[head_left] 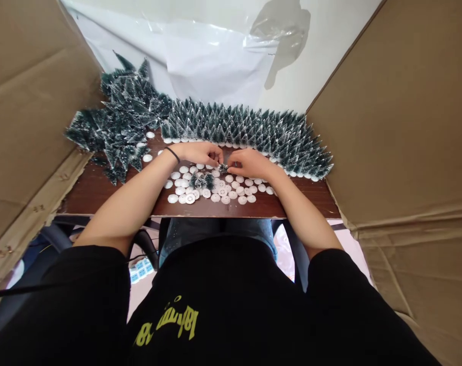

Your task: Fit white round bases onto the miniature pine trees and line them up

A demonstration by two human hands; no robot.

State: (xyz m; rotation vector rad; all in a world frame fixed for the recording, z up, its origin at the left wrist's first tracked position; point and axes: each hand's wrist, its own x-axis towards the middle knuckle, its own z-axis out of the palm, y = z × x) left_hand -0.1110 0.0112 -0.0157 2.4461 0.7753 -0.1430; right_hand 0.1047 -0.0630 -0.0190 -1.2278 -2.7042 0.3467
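Observation:
My left hand [206, 153], below a dark wristband, has its fingers curled at the left side of a small snowy green tree [223, 168]. My right hand [246, 161] pinches toward the same tree from the right, its fingertips closed at it. Which fingers bear the tree is hard to make out. Below the hands, many round white discs [242, 200] lie on the brown table [291, 203], some overlapping. A few small trees [202, 181] lie on the discs, left of the held tree.
Dense rows of small trees on white bases [249, 127] stand behind my hands. A loose heap of trees [127, 101] lies at the back left. Brown sheeting [398, 112] borders both sides, and a white sheet [215, 56] hangs behind.

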